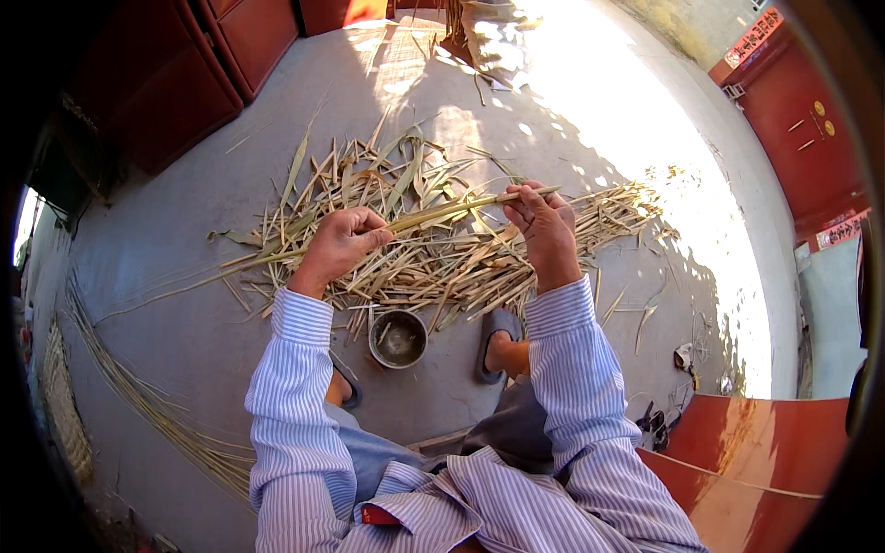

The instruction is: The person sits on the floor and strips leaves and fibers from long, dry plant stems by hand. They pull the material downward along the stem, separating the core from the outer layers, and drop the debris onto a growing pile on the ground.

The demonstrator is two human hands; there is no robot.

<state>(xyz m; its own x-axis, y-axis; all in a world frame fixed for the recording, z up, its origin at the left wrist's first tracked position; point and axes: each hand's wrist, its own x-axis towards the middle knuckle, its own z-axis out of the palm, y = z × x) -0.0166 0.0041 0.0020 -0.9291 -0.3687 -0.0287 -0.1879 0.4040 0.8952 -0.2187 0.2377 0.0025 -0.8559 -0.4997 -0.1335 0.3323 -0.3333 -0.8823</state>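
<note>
My left hand (343, 243) and my right hand (542, 224) both grip one long green-yellow reed stalk (442, 211) that runs between them, slightly tilted up to the right. Its leafy end trails off to the left past my left hand. Under the hands lies a broad pile of cut reed stalks and leaves (433, 258) on the concrete floor. My arms wear blue-and-white striped sleeves.
A small round metal bowl (398, 338) stands on the floor between my sandalled feet (498, 346). A long bundle of thin stalks (138, 396) lies at the left. Red doors (802, 120) are at the right, dark red doors (184, 64) at top left, a red-brown board (756, 452) at lower right.
</note>
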